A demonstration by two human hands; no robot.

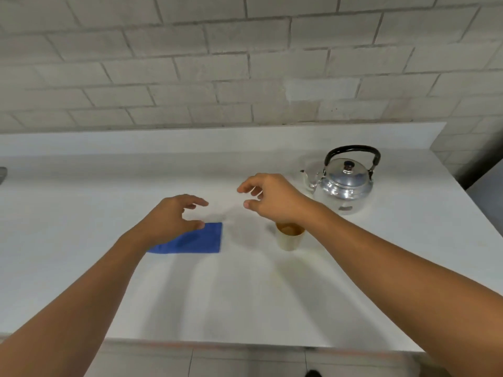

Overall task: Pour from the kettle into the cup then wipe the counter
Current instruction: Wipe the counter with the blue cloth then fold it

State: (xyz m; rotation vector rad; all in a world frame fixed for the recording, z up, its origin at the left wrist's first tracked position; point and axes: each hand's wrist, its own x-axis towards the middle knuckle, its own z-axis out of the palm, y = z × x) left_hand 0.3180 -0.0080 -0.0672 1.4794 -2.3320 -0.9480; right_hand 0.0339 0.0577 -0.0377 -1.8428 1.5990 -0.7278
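Note:
A shiny metal kettle with a black arched handle stands at the back right of the white counter, spout pointing left. A pale cup with a brownish inside stands in front of it, partly hidden under my right wrist. A folded blue cloth lies flat left of the cup. My left hand hovers over the cloth's far left corner, fingers apart and empty. My right hand hangs above the counter between cloth and kettle, fingers curled apart, holding nothing.
A grey brick wall rises behind the counter's low backsplash. The counter ends at the right near a dark gap. A grey object pokes in at the far left edge. The counter's front edge runs along the bottom.

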